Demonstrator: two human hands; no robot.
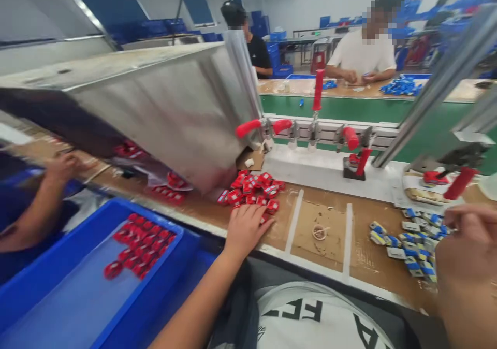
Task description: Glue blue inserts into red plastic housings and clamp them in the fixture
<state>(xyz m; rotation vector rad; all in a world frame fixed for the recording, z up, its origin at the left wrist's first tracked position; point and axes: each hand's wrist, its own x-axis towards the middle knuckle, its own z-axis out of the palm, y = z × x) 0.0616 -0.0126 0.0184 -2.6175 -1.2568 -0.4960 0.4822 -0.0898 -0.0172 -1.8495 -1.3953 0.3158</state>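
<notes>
On the cardboard-covered bench (322, 266), a pile of small red parts (254, 189) is touched by the flat, spread left hand (245, 227). The right hand (468, 245), blurred, seems loosely curled and empty beside blue-and-white parts (411, 240). More red parts (142, 244) already lie in the blue tray (58, 271); most remain.

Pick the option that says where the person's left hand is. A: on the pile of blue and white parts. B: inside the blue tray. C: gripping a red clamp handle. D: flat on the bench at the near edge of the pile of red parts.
D: the left hand lies palm down on the bench, fingers touching the near edge of the pile of red parts, outside the blue tray.
</notes>
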